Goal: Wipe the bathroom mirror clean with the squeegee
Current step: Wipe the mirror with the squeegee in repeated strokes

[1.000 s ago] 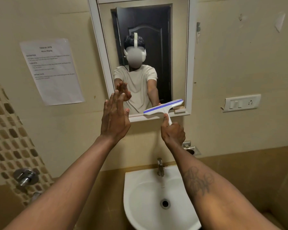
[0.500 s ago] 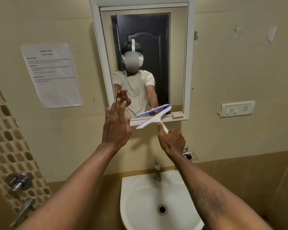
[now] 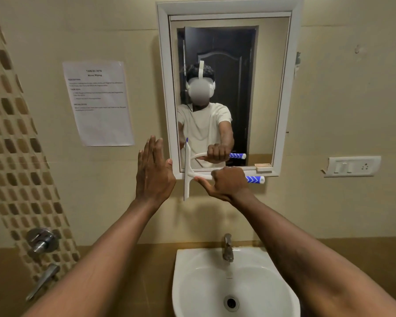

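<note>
Since a second ago the white plastic squeegee (image 3: 188,172) swung upright at the white-framed wall mirror (image 3: 270,88)'s 7 o'clock corner, right hand (image 3: 226,184) fisted on its handle, left hand (image 3: 153,172) flat and empty, so next probably a sideways pull toward 3 o'clock.

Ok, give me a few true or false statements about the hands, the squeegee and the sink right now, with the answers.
1. The right hand grips the squeegee by its handle. True.
2. The squeegee blade stands upright at the mirror's lower left corner. True.
3. The left hand also holds the squeegee. False: it is open and flat, beside the blade.
4. Water runs from the tap into the sink. False: no water shows.
5. A paper sheet hangs left of the mirror. True.
</note>
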The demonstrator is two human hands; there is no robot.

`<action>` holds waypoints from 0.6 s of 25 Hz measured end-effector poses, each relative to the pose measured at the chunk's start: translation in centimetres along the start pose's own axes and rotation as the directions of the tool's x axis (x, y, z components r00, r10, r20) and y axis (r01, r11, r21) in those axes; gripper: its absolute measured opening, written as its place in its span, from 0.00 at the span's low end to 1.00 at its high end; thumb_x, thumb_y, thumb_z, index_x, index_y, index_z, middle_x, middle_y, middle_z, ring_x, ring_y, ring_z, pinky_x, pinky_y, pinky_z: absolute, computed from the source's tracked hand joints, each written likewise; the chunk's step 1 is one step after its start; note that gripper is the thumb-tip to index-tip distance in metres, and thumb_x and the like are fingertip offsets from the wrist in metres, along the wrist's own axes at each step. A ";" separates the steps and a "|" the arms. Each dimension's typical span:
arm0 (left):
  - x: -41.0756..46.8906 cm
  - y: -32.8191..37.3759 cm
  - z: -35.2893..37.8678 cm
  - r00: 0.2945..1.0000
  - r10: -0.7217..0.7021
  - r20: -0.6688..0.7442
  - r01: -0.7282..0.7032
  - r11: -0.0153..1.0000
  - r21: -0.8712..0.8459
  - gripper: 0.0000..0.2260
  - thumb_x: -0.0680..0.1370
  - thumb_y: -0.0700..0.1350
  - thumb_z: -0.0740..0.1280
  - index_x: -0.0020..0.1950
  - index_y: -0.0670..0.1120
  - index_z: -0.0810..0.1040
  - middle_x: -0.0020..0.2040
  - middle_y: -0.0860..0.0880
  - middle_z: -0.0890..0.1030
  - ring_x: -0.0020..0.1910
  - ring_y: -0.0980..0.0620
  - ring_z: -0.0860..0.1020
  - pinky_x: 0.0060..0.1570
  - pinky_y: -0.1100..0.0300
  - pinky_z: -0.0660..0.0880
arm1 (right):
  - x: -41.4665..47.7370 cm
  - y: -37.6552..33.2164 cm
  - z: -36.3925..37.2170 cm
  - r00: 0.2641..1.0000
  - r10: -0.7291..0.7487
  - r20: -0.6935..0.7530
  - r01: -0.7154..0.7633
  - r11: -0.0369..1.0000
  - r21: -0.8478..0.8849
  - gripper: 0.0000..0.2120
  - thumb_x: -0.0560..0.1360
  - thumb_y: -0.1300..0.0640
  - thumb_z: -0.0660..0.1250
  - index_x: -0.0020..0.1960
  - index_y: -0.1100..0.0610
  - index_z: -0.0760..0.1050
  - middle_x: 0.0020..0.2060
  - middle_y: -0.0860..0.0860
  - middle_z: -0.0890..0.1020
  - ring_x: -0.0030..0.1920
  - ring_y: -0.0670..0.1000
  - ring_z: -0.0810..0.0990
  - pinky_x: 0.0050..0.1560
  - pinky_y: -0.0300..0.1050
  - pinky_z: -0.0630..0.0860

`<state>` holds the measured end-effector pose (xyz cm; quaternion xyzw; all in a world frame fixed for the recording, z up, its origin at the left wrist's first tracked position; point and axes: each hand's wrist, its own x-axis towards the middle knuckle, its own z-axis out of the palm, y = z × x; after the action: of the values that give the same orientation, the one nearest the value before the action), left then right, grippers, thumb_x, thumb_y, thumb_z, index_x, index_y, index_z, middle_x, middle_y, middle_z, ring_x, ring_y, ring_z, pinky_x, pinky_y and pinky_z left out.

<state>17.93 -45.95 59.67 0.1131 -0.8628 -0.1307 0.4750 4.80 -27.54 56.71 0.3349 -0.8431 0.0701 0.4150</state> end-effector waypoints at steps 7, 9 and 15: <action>1.7 -0.9 0.6 1.000 0.004 -0.029 -0.004 1.000 0.010 0.27 0.82 0.42 0.62 0.81 0.44 0.58 0.83 0.42 0.58 0.83 0.43 0.56 0.82 0.46 0.52 | 5.3 1.1 0.2 0.992 -0.087 -0.087 0.086 0.996 -0.016 0.36 0.79 0.28 0.56 0.28 0.54 0.77 0.21 0.49 0.72 0.23 0.50 0.70 0.27 0.43 0.68; 2.2 -1.1 0.9 1.000 -0.002 -0.031 0.003 1.000 0.013 0.27 0.82 0.42 0.62 0.81 0.44 0.58 0.83 0.42 0.57 0.83 0.44 0.56 0.82 0.47 0.51 | 6.6 1.5 -0.1 0.990 -0.110 -0.088 0.109 0.994 -0.012 0.36 0.80 0.28 0.54 0.29 0.54 0.78 0.21 0.48 0.71 0.23 0.49 0.70 0.28 0.43 0.71; 2.9 -1.1 1.8 1.000 -0.003 -0.028 0.004 1.000 0.021 0.27 0.83 0.42 0.62 0.81 0.44 0.57 0.84 0.43 0.57 0.83 0.45 0.55 0.82 0.48 0.50 | 7.9 2.3 0.6 0.981 -0.158 -0.115 0.160 0.987 0.002 0.33 0.81 0.29 0.55 0.41 0.52 0.86 0.26 0.51 0.77 0.29 0.52 0.76 0.34 0.49 0.77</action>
<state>14.91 -47.72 60.68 0.1214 -0.8571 -0.1211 0.4857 -0.39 -30.06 62.59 0.3990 -0.7880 0.0605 0.4650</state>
